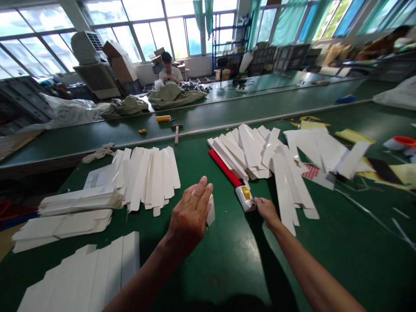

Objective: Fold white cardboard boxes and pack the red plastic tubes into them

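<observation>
My left hand (190, 214) hangs over the green work table with its fingers extended, and a small white card piece (211, 211) stands against its far side. My right hand (267, 212) has its fingertips on the end of a white tape dispenser (245, 198), which carries a yellow tape roll and has a long red handle (224, 168). Loose white card strips (247, 149) lie in a heap just beyond the dispenser. More strips (152, 177) fan out to the left of my left hand, and folded flat white cartons (74, 212) lie in stacks further left.
The green table (227, 268) runs under everything, with more white card (294, 184) and yellow and red scraps at the right. Beyond it lies a second green bench (195, 121) with small tools. A seated person (169, 69) works behind green sacks. White sacks, cartons and an air cooler stand at the back.
</observation>
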### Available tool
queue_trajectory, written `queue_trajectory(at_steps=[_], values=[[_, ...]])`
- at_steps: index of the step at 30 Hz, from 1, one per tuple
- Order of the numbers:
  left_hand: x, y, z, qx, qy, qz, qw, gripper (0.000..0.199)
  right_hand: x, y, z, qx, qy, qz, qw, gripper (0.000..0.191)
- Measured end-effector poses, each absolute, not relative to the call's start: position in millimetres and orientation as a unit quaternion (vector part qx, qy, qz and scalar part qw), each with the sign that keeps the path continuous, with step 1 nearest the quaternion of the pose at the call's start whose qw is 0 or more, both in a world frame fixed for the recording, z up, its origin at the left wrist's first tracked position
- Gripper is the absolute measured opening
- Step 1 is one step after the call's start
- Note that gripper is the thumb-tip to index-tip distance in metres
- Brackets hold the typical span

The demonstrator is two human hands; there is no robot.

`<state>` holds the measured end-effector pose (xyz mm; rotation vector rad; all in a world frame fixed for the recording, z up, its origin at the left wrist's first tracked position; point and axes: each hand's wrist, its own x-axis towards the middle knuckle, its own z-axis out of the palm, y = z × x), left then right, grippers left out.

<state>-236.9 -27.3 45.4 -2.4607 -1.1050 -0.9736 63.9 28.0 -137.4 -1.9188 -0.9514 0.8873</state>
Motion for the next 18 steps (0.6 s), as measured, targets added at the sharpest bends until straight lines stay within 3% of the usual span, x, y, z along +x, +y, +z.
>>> queue_trajectory(at_steps=[11,18], values=[[-242,-33,44,-0.846,-0.387,-0.341,0.135,0.046,48,40,-136,-0.758,-0.238,0.502,0.342,0.02],[-244,-32,40,-0.844,-0.388,-0.35,0.121,0.047,55,24,-139,-0.692,-0.169,0.545,0.442,0.015]])
